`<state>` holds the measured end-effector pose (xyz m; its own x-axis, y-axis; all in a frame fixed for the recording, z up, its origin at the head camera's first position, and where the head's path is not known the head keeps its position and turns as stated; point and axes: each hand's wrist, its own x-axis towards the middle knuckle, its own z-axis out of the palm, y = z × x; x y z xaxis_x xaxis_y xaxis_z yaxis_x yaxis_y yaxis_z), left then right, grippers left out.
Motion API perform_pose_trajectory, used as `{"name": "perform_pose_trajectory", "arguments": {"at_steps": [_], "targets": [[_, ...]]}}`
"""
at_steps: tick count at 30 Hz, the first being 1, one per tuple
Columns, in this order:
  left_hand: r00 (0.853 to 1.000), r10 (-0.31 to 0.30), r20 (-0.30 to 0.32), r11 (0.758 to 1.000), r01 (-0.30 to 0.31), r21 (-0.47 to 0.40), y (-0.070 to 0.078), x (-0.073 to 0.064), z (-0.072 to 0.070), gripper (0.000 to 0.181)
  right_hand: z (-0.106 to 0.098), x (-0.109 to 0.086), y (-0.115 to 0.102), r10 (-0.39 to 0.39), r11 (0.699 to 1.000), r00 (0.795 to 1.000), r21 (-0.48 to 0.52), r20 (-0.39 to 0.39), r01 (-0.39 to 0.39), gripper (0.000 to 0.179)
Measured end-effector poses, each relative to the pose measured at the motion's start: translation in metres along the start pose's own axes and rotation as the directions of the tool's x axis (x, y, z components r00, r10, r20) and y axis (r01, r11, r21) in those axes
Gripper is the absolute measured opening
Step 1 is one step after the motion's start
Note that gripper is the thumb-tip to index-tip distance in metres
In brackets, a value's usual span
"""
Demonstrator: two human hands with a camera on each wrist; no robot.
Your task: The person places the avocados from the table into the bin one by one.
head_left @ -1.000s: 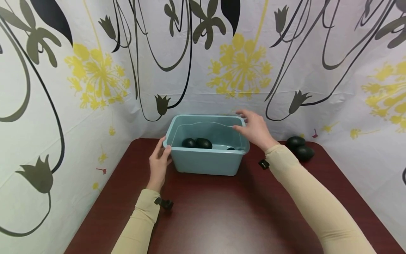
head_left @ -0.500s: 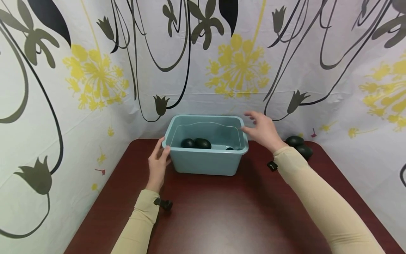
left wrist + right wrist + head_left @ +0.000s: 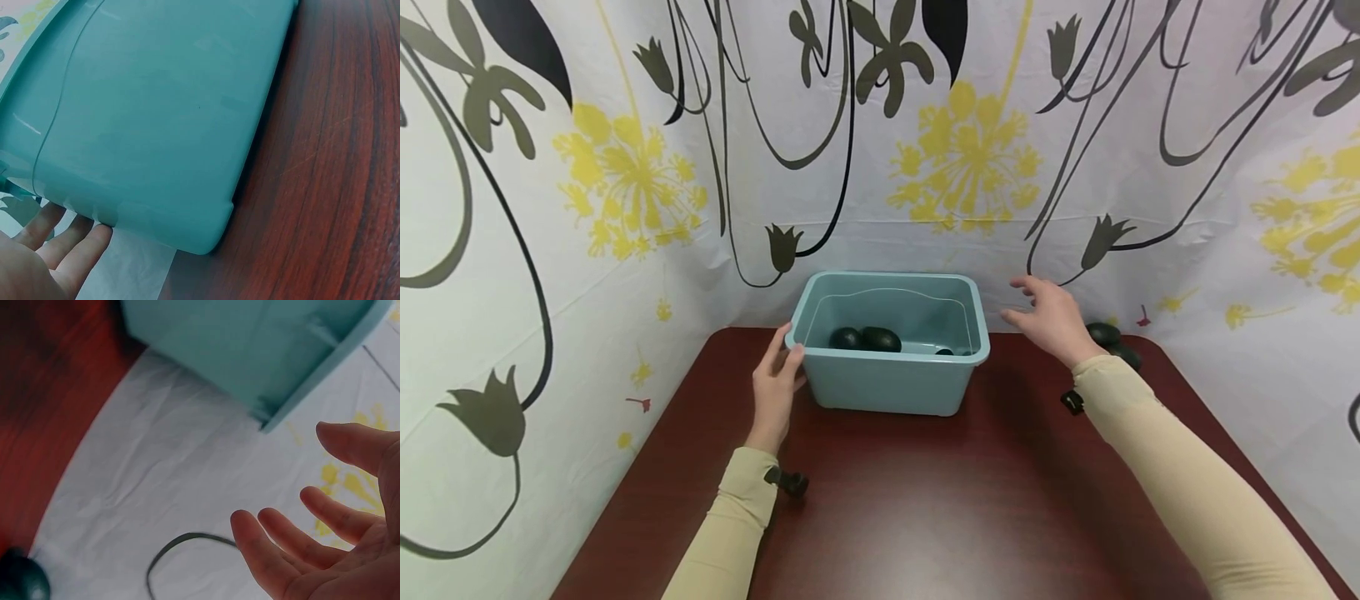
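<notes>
My left hand (image 3: 772, 392) holds the front left corner of a light blue plastic bin (image 3: 891, 383), thumb at the front rim and fingers against the end wall. Three of those fingers (image 3: 84, 256) show in the left wrist view. Inside lie two dark green avocados, one at left (image 3: 846, 338) and one beside it (image 3: 881, 339); a dark bit of something (image 3: 945, 352) peeks over the front rim. My right hand (image 3: 1051, 318), fingers spread and holding nothing, hovers between the bin and two more avocados (image 3: 1103, 333). Its forearm and wrist partly cover them.
The dark red wooden table (image 3: 880, 500) runs up to a white curtain (image 3: 865, 192) with a flower print, which hangs behind and on both sides. A black wrist camera (image 3: 1072, 402) sits on the right wrist, another (image 3: 790, 482) on the left.
My right hand has moved from above the bin's right rim outward to the right and slightly down, toward the avocados on the table. The left hand and the bin have stayed in place.
</notes>
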<state>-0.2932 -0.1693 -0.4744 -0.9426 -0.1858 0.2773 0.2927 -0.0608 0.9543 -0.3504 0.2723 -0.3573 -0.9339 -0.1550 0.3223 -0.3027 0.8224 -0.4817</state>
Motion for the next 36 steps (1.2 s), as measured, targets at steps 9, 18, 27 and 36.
{"name": "perform_pose_trajectory", "arguments": {"at_steps": [9,18,27,36], "targets": [[0.999,0.038,-0.016,0.999,-0.038,0.01,-0.006,0.003,0.002,0.053,-0.001,-0.011,0.051,0.054,0.997,0.998,-0.06,0.021,-0.052,0.057],[0.999,0.039,-0.023,0.999,-0.039,0.011,-0.006,0.003,0.002,0.053,-0.008,-0.025,0.101,0.124,0.985,0.991,-0.13,0.044,-0.117,0.06],[1.0,0.013,-0.001,1.0,-0.013,0.007,0.007,-0.003,0.002,0.055,-0.006,-0.041,0.146,0.208,0.959,0.975,-0.213,0.075,-0.188,0.067],[1.0,0.015,0.023,1.0,-0.014,-0.012,0.025,-0.01,0.005,0.058,-0.006,-0.053,0.174,0.209,0.945,0.978,-0.26,0.01,-0.199,0.059]]}}
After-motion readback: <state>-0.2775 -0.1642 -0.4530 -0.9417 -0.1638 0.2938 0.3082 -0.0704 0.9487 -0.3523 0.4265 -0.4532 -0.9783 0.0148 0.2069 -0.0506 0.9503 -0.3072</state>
